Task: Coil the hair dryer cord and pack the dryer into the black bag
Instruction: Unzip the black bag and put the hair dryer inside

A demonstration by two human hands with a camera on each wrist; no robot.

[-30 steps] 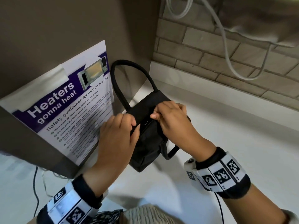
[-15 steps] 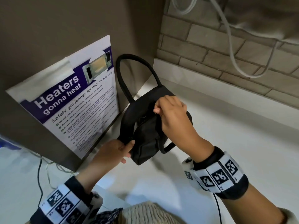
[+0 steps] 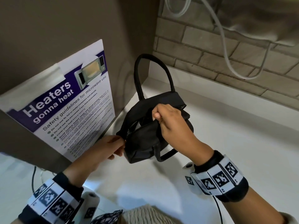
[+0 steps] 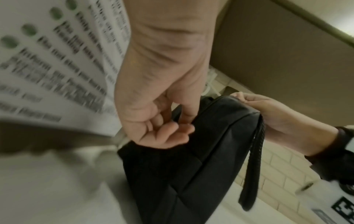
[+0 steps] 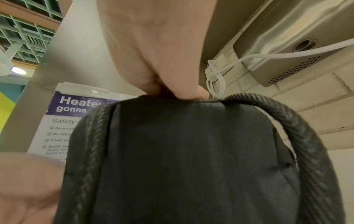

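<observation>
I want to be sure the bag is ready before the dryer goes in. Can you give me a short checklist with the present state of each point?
1. Right hand grips the top edge of the bag: ok.
2. Left hand pinches the bag's left end at the zipper: ok.
3. Zipper opened: partly, a gap shows under the right hand: ok.
4. Opening wide enough for the dryer: cannot tell.
5. Dryer with coiled cord within reach: not ok, no dryer in any view.
6. Bag steady on the counter: cannot tell, its underside is hidden.
</observation>
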